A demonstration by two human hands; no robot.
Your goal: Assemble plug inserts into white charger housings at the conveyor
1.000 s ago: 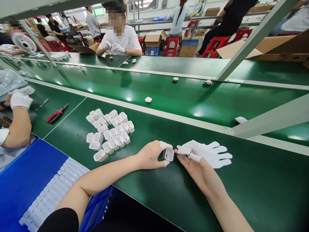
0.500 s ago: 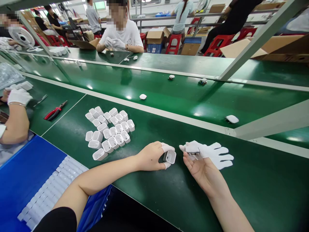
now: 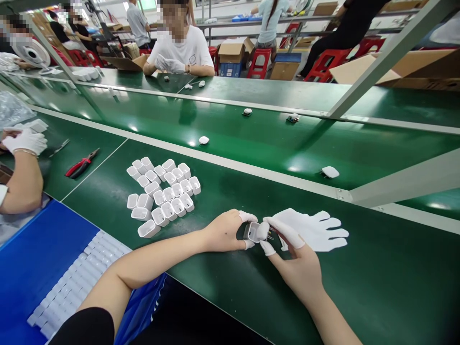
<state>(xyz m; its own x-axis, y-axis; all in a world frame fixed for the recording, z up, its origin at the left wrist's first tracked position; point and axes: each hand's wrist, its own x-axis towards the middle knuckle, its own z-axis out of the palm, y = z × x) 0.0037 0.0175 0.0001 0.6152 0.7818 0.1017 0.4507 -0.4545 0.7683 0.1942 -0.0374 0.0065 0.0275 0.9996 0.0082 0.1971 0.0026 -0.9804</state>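
Note:
My left hand (image 3: 224, 232), with white finger cots on thumb and forefinger, grips a small white plastic charger shell (image 3: 252, 231) on the green bench (image 3: 233, 287). My right hand (image 3: 293, 258), also wearing finger cots, pinches a small insert with metal prongs (image 3: 265, 232) against the shell's open end. A loose white glove (image 3: 316, 231) lies flat just behind my right hand. A cluster of several empty white shells (image 3: 161, 194) stands to the left of my left hand.
Red-handled pliers (image 3: 82, 165) lie at left near a co-worker's gloved hand (image 3: 25, 142). A blue tray (image 3: 43, 268) with rows of white parts sits at lower left. Assembled white pieces (image 3: 329, 172) ride the conveyor belt (image 3: 251, 139) behind. Another person sits across.
My right hand turned over and brought the pronged insert leftward to the open end of the shell in my left hand. Pieces on the conveyor shifted left.

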